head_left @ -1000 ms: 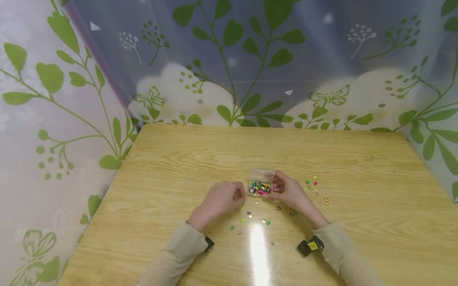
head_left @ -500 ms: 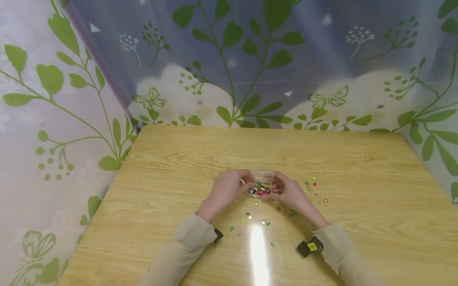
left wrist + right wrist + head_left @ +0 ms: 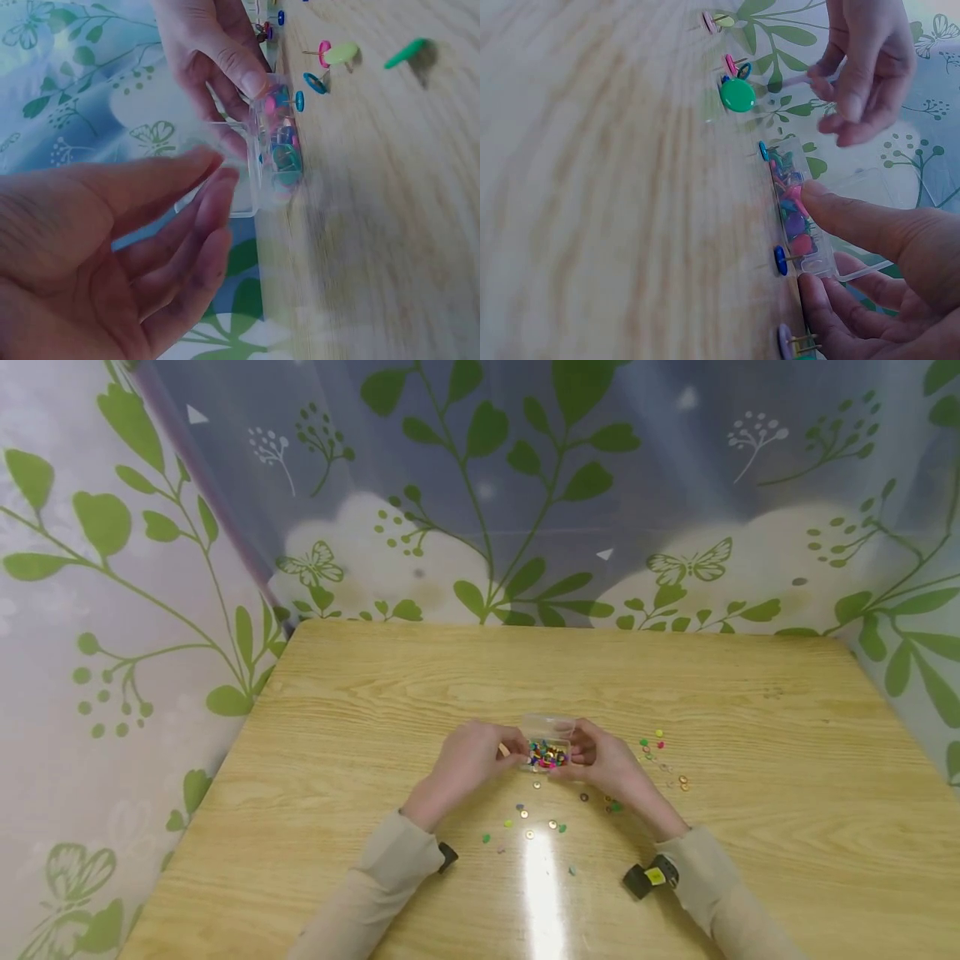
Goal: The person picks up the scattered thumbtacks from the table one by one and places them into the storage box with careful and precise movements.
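Observation:
A small clear plastic box (image 3: 549, 755) full of colourful thumbtacks (image 3: 795, 225) stands on the table with its transparent lid (image 3: 547, 725) raised at the back. My right hand (image 3: 609, 767) grips the box's right end, thumb along the near side and fingers behind. My left hand (image 3: 468, 764) hovers at the left end of the box. In the left wrist view that left hand (image 3: 142, 232) has its thumb and fingers loosely bent close together, with no tack visible between them. The right thumb (image 3: 855, 214) covers part of the box in the right wrist view.
Loose tacks lie scattered on the wooden table (image 3: 360, 693): several gold and green ones (image 3: 552, 824) in front of the box, and more (image 3: 683, 779) to the right of it. A patterned curtain (image 3: 487, 485) hangs behind the table.
My left hand moved right to the box's left end, over its tacks, then drew back slightly to the left. The right hand and the box have stayed in place.

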A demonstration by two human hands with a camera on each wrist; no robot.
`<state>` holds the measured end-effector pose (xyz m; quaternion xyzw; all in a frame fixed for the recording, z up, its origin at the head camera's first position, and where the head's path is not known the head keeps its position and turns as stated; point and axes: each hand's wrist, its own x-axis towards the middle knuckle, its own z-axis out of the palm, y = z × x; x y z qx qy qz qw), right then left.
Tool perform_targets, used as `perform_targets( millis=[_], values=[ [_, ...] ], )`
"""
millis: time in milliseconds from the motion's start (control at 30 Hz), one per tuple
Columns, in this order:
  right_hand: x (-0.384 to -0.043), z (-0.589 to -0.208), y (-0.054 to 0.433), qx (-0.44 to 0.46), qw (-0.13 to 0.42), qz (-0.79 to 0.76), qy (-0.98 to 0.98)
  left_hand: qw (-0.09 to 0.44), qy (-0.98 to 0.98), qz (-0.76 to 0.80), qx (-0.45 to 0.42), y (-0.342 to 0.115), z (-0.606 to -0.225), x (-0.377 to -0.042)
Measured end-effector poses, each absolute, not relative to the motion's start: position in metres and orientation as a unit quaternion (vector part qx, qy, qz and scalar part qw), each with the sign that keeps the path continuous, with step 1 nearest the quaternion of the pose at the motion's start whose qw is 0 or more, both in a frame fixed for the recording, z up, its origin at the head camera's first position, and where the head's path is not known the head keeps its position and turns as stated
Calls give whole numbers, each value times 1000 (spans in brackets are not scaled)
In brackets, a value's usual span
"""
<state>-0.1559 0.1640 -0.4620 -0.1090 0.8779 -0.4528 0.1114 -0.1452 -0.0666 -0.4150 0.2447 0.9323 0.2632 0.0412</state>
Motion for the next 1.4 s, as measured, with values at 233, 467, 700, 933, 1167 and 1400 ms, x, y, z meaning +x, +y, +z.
perform_targets(
  millis=[233,467,700,933,1167,1400],
  values=[
    [-155,-461,165,-103,114,-454,878,143,902,256,317,-72,-420,-135],
    [-154,-460,165,-103,113,-455,877,176,897,245,324,-68,-427,-131],
    [-155,-461,165,-103,110,-447,882,139,907,236,321,-66,-433,-130],
    [-156,-462,165,-108,108,-448,881,101,922,234,292,-68,-435,-131],
    [-156,-462,165,-107,111,-457,876,47,925,288,245,-64,-432,-138],
    [-155,-462,165,-108,111,-462,873,11,919,331,215,-54,-422,-146]
  ],
)
